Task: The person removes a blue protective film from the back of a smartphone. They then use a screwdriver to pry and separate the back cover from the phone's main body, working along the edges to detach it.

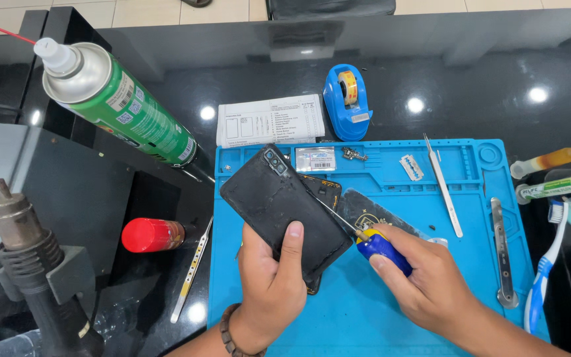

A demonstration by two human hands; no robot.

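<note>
My left hand [269, 284] grips a black phone back cover [279, 201], thumb pressed on its lower part, tilted above the blue work mat [391, 311]. Under the cover the phone body [328, 192] shows at the right edge. My right hand [424, 281] holds a screwdriver with a blue and yellow handle [381, 246]; its thin shaft [335, 217] points up-left into the gap between cover and phone body. A dark curved panel [371, 213] lies on the mat just behind the screwdriver.
On the mat lie tweezers [443, 185], a razor blade [412, 167], a small white labelled part [315, 158] and a metal pry tool [502, 251]. A blue tape dispenser [346, 100], paper sheet [269, 120], green spray can [120, 102], red-capped can [153, 235], heat gun [31, 258], toothbrush [543, 264].
</note>
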